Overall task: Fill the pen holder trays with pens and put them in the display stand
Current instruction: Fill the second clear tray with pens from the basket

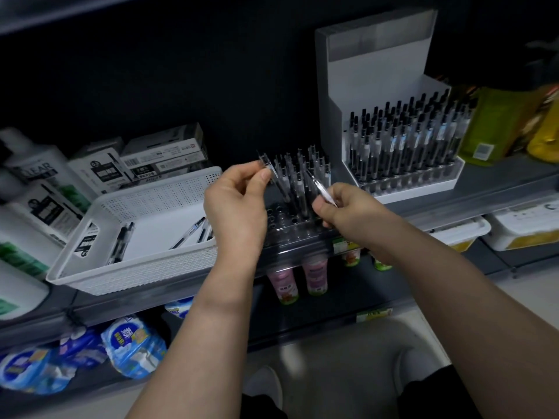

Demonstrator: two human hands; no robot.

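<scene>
A clear pen holder tray (pixel 295 229) stands on the shelf edge, its back rows filled with upright pens (pixel 298 172) and its front holes bare. My left hand (pixel 239 204) pinches one pen (pixel 266 161) at its top, above the tray's left side. Over the tray's right side, my right hand (pixel 341 210) pinches a second clear pen (pixel 322 189), held slanted. A white display stand (pixel 378 95) at the back right holds a full tray of pens (pixel 402 140). A white perforated basket (pixel 99 267) to the left contains several loose pens (pixel 189 232).
Pen boxes (pixel 163 155) and white bottles (pixel 33 189) crowd the left of the shelf. Yellow-green packets (pixel 496 122) stand at the right. Below the shelf are pink and green bottles (pixel 314 276), blue tissue packs (pixel 133 346) and white tubs (pixel 523 228).
</scene>
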